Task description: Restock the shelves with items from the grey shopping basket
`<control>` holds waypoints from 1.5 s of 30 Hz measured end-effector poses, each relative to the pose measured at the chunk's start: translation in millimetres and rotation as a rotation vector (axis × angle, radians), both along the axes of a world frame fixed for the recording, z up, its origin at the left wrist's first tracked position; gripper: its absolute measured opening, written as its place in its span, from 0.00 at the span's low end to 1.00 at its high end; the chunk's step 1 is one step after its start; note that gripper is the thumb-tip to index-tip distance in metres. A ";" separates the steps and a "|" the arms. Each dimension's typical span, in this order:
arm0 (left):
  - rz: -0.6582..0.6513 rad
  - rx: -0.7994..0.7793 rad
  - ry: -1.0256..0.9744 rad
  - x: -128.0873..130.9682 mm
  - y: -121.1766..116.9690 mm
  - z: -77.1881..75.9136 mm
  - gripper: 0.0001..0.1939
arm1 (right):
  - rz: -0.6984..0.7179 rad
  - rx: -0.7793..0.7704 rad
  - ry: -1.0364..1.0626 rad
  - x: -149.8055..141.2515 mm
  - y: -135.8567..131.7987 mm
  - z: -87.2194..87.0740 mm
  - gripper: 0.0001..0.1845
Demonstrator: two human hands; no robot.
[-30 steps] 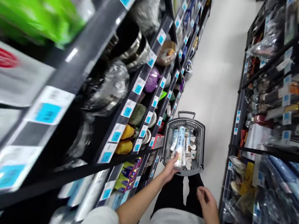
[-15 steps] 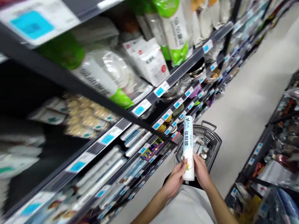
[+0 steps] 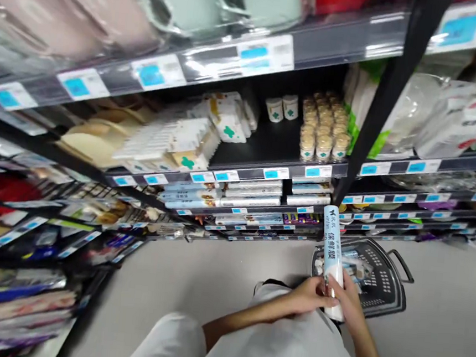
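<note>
Both hands grip a white-and-blue tube of cling film (image 3: 333,253), its label in blue characters, held upright and tilted slightly to the left. My left hand (image 3: 306,297) wraps its lower part from the left, and my right hand (image 3: 346,302) holds it from the right. Just behind the hands, a grey plastic shopping basket (image 3: 381,302) hangs low with several packaged items inside, partly hidden by the tube and my right hand.
Black store shelves (image 3: 238,171) with blue price tags run across the view, stocked with wrapped goods, small jars and boxes. A black upright post (image 3: 390,86) divides the shelving. A pale grey floor (image 3: 196,275) lies below the shelves.
The view has swung from along the aisle to face the shelves. The tube, lifted from the basket earlier, is now held in both hands, and the basket's handle points right.
</note>
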State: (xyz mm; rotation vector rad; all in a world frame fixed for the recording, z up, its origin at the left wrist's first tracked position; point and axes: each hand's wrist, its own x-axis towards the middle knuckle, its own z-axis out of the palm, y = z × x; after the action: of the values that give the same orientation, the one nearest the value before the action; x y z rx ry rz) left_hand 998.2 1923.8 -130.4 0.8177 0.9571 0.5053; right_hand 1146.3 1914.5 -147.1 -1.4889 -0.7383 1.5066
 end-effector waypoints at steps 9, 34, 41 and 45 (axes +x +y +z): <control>0.124 0.029 -0.014 -87.3 -15.4 6.2 0.22 | 0.173 0.060 -0.101 -89.1 11.8 22.9 0.30; 0.959 0.008 -0.361 -355.1 -66.5 39.7 0.29 | 1.134 0.004 -0.141 -279.6 3.9 125.6 0.27; 1.179 0.058 -0.318 -363.0 -74.9 39.4 0.28 | 1.386 0.154 -0.511 -309.9 20.8 143.4 0.29; 1.284 0.070 -0.273 -362.4 -72.7 39.7 0.31 | 1.347 0.511 -0.809 -326.1 28.0 133.8 0.28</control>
State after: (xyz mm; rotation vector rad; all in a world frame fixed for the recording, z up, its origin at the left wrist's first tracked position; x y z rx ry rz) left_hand 635.8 1851.1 -90.7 0.0739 1.1260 1.7063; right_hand 820.2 1942.6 -13.3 -1.1173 -2.7497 1.2489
